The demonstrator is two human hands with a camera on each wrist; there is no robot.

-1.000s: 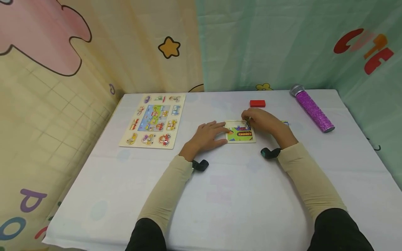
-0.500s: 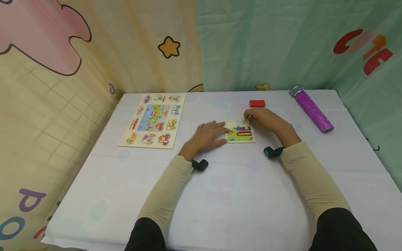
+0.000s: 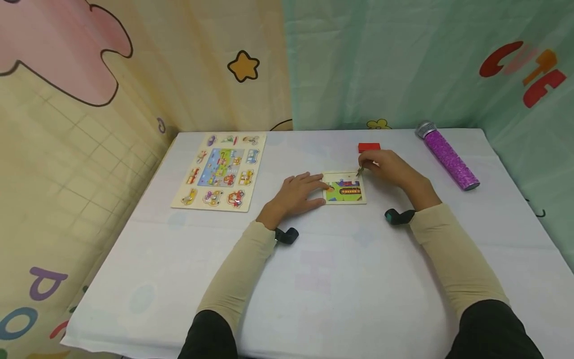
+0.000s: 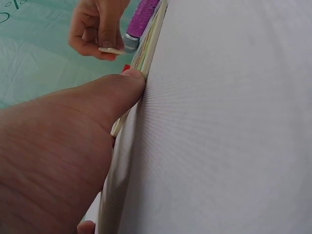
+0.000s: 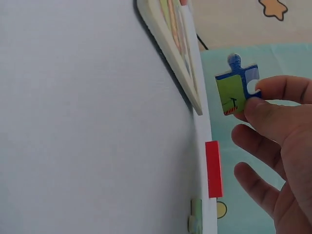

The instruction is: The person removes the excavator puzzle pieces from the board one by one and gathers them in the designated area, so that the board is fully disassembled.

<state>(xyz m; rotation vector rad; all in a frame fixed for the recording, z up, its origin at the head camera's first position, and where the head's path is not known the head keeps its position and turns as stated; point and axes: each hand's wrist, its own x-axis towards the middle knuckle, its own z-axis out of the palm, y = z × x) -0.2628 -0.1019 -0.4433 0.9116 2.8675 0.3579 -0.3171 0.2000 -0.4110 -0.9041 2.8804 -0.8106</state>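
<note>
A small wooden jigsaw tray (image 3: 345,203) with a green and blue picture lies in front of me. My left hand (image 3: 293,197) rests flat at its left edge, fingers extended onto the picture; the thumb (image 4: 129,85) presses the near side in the left wrist view. Over the tray's upper right corner, my right hand (image 3: 387,172) pinches a jigsaw piece (image 5: 229,92) between thumb and index finger. The piece is green and blue, with a round knob on top and a notch in one side. The other fingers of that hand are spread apart, touching nothing.
Behind the right hand lies a red block (image 3: 368,146). A purple glittery microphone (image 3: 450,157) rests at the back right. A wooden peg puzzle board (image 3: 219,207) sits at left. Another green and blue piece (image 5: 195,214) lies on the table, hidden by the right hand in the head view.
My right hand has moved right from over the tray to its upper right corner, and the pinched piece now shows in the head view. The left hand stays put.
</note>
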